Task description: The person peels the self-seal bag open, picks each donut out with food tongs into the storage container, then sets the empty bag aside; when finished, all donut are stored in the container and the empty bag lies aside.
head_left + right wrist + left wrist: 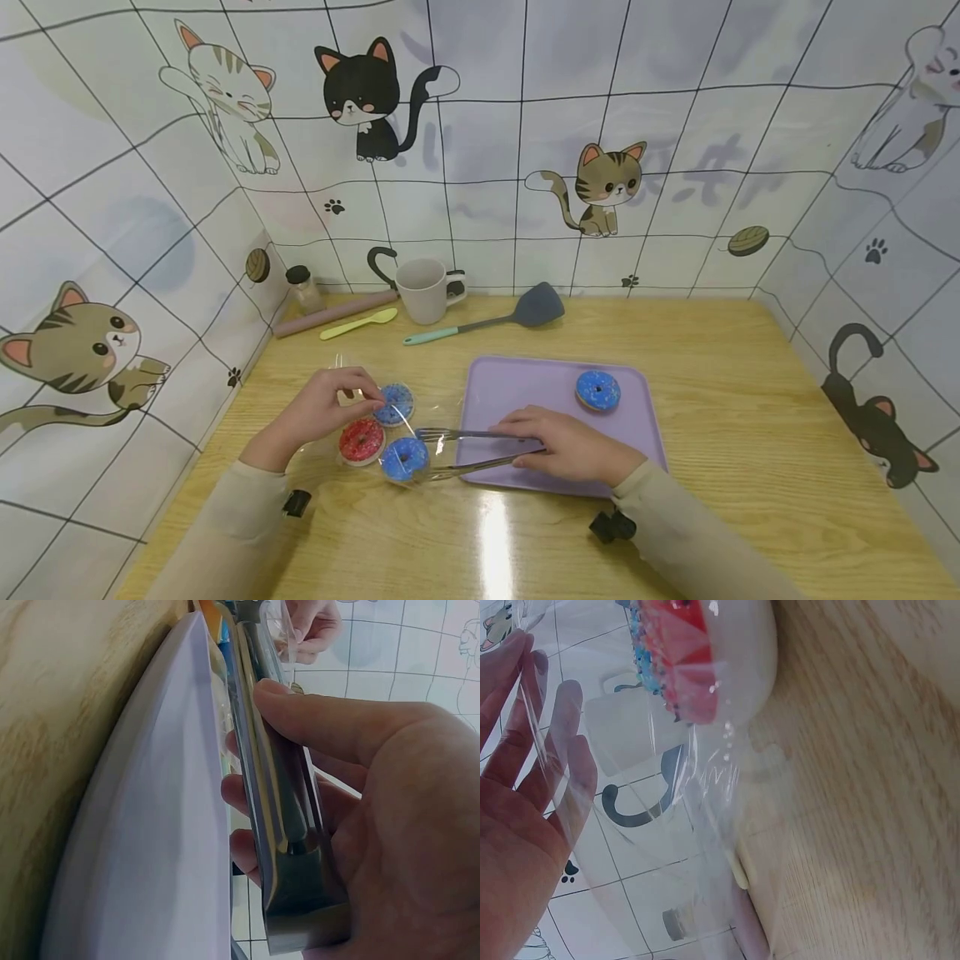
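White sheet wall printed with grid lines and cats point(480, 133): seen along the left, back and right; the bluish character-like strokes point(705, 179) on it are too faint to be read.
Small clear jar with black lid point(303, 292): set at the back left corner of the pale wooden table point(720, 400).
Dusty-pink rod point(330, 314): laid in front of the jar, with a yellow plastic spoon point(358, 323) just beside it.
Left hand point(330, 404): held narrow, thumb and forefinger pinched on a clear plastic bag point(712, 772); in the left wrist view film is seen over its fingers.
Red-iced ring doughnut point(362, 441): enclosed by the film; its thick white side is shown only by the left wrist view.
Far sprinkled blue doughnut point(397, 403) and near bright blue doughnut point(405, 459): grouped with the red one on the table's left.
Beige mug point(422, 292): stood against the back wall.
Metal tongs point(480, 434): tips placed at the near blue doughnut's right side; contact cannot be told. Their joined end is shown only by the right wrist view.
Dark-bladed spatula with mint handle point(538, 306): laid behind the tray.
Lilac rectangular tray point(517, 387): crossed by the tongs.
Right hand point(570, 446): wrapped around the tongs, whose arms are held apart.
Speckled blue doughnut point(597, 391): rested on the tray's far right, seen only from the head.
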The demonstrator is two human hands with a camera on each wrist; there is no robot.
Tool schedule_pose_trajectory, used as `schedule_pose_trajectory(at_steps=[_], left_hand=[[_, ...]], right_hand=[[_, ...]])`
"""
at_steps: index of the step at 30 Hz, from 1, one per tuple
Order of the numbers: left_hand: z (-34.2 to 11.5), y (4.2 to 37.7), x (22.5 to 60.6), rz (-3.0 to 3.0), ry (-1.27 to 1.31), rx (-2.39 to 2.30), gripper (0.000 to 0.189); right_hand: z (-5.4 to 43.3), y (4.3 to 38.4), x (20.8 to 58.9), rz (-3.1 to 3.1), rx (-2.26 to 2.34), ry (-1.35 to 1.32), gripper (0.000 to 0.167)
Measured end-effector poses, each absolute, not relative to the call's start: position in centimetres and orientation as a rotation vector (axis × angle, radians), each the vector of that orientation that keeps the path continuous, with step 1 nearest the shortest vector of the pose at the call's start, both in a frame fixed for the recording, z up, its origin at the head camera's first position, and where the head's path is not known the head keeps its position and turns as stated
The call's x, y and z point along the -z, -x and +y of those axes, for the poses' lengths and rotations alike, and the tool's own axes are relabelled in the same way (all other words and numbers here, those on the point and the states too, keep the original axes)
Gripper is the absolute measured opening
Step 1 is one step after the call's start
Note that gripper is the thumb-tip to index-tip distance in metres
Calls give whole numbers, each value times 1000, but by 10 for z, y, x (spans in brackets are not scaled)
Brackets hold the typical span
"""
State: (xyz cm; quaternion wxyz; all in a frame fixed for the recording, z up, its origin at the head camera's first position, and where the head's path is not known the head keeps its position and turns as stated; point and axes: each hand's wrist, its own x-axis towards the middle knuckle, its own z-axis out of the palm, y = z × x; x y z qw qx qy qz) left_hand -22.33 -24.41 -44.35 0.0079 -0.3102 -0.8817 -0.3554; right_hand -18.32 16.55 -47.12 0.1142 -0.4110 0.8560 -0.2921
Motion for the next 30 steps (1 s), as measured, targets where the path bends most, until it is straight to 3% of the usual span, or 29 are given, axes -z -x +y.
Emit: schedule_pose_trajectory(at_steps=[30], left_hand=[[-251,228,445,-2778,922,1094,4]], right_hand=[[213,160,461,2810,918,1070,51]])
